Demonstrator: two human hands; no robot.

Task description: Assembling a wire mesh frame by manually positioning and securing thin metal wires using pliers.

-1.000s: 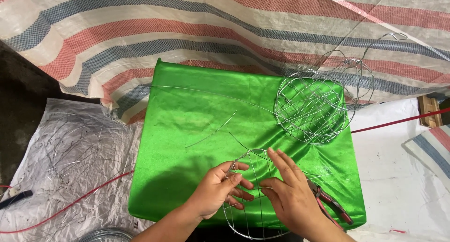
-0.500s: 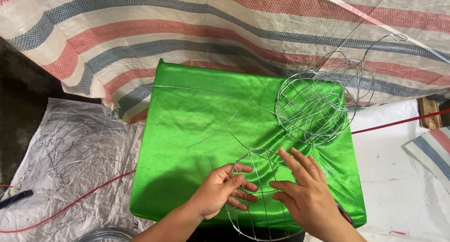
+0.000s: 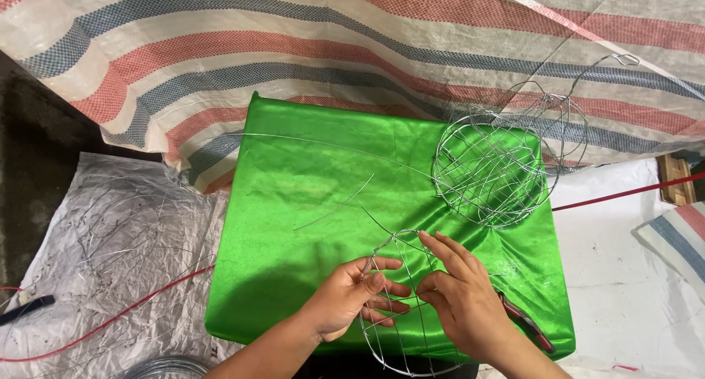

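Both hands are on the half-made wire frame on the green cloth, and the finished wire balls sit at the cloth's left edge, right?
Not quite. Left hand and right hand do hold the half-made wire frame on the green cloth, but the head view shows the finished wire balls at its right edge.

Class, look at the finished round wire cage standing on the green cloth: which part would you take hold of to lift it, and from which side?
Probably the wire hook on the handle arching above the wire cage, taken from above. The cage stands upright with its handle uppermost and nothing over it, while its sides are thin open mesh that may bend.
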